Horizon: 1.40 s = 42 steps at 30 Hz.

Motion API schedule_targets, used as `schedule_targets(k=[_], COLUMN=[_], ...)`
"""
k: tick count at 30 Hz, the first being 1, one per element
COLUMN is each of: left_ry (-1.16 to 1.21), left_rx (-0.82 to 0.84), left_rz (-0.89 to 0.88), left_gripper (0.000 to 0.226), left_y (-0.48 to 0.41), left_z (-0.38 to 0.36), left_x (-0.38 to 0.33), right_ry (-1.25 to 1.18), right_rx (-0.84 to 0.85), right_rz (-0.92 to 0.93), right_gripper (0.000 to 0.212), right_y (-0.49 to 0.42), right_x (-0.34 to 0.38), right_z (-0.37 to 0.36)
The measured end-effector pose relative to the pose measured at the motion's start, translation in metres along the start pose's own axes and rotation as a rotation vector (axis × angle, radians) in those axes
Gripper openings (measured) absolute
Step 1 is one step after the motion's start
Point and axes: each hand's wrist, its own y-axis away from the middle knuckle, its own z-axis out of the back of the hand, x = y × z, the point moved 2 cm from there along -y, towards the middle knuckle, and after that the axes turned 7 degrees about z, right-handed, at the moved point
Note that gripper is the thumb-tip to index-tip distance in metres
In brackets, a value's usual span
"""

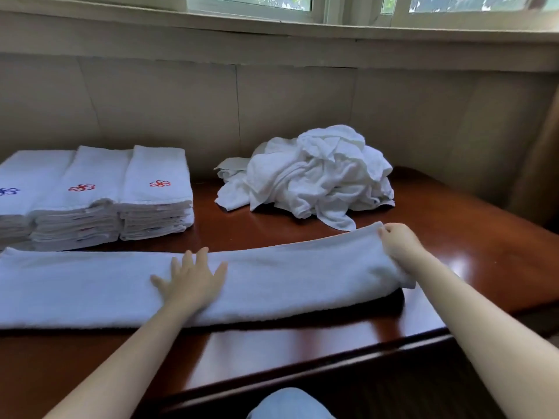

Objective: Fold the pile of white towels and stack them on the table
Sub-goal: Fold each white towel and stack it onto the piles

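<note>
**Towel lies in a long strip, 1 end gripped**

A white towel, folded lengthwise into a long band, lies across the near part of the dark wooden surface and runs off the left edge of the view. The left hand rests flat on the middle of the band, palm down, fingers straight and spread wide. The right hand grips the towel's right end, fingers curled over the far corner, and that end is raised a little off the surface, with a shadow beneath it.

Behind the band, toward the right, sits the pile of crumpled white towels, apart from the strip. At the far left stand 3 stacks of folded towels, touching side by side. The top towels of the 2 right stacks carry a red emblem and the left 1 a blue emblem.

A padded beige wall stands behind the surface, with a window above it. A knee in light fabric shows at the bottom edge.
</note>
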Motion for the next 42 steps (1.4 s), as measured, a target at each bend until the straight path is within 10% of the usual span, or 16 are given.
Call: schedule_targets(k=[7, 22, 28, 31, 34, 42], left_ry=[-0.106, -0.114, -0.151, -0.058, 0.067, -0.129], left_rx=[0.074, 0.037, 0.101, -0.011, -0.018, 0.021], left_rz=[0.041, -0.282, -0.422, -0.455, -0.353, 0.011], left_gripper=[0.066, 0.060, 0.051, 0.025, 0.021, 0.055], left_y=[0.000, 0.036, 0.066, 0.065, 0.050, -0.011], left_z=[-0.003, 0.000, 0.012, 0.028, 0.037, 0.027], left_x=[0.000, 0.036, 0.054, 0.052, 0.053, 0.095], right_ry=[0.209, 0.473, 0.799, 0.496, 0.426, 0.411], right_rx=[0.396, 0.036, -0.105, 0.132, 0.373, 0.319], right_rz=[-0.035, -0.242, 0.023, 0.157, 0.225, 0.171], right_gripper=[0.038, 0.028, 0.034, 0.035, 0.056, 0.065], right_y=[0.013, 0.042, 0.058, 0.071, 0.076, 0.018], right_x=[-0.015, -0.007, 0.033, 0.065, 0.076, 0.063], right_z=[0.004, -0.033, -0.044, -0.083, -0.119, -0.118])
